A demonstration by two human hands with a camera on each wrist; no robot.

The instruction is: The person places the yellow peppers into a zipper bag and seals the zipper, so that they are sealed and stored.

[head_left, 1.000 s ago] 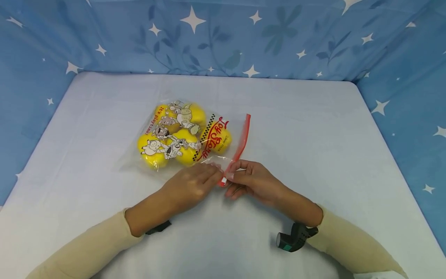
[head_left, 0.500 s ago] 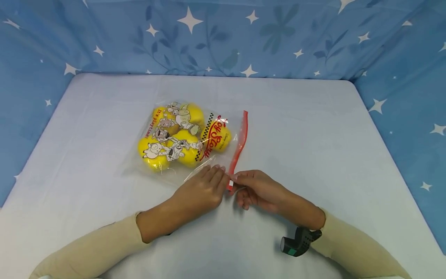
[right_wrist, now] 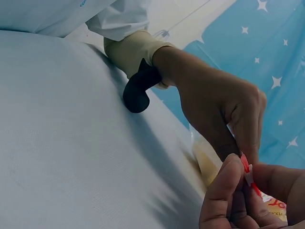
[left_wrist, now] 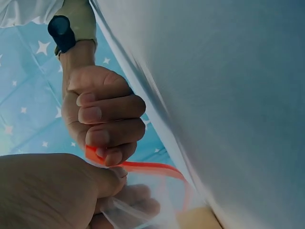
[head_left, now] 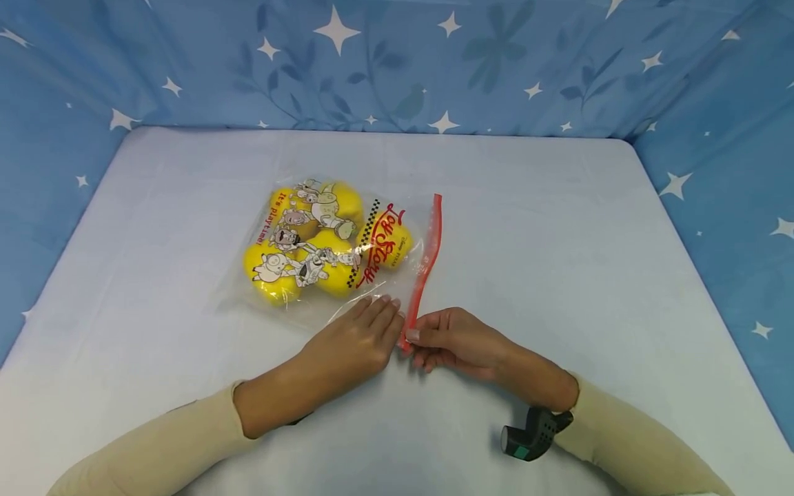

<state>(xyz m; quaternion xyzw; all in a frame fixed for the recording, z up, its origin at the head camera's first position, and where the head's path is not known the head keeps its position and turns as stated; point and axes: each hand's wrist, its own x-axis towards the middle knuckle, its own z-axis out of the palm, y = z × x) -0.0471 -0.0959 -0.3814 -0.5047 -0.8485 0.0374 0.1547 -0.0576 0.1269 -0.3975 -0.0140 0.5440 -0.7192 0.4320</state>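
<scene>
A clear zip bag (head_left: 387, 282) printed with cartoon figures and "Toy Story" lies flat with several yellow round objects (head_left: 335, 262) inside. A red zip strip (head_left: 430, 258) runs along its right side. My left hand (head_left: 353, 344) pinches the bag by the strip's near end; in the left wrist view its thumb and fingers have the clear film (left_wrist: 157, 200) between them. Just to the right, my right hand (head_left: 465, 344) pinches the strip's near end. There, in the right wrist view, a small white slider (right_wrist: 249, 176) shows between thumb and fingers.
The bag lies on a white-covered table (head_left: 558, 227). Blue curtains (head_left: 409, 62) with white stars stand behind it and at both sides. A black wrist camera (head_left: 530, 434) hangs below the right wrist.
Both hands have shifted slightly right and toward the near edge, and the strip's near end has come with them. The white slider, visible before in the head view, is now covered by the right hand.
</scene>
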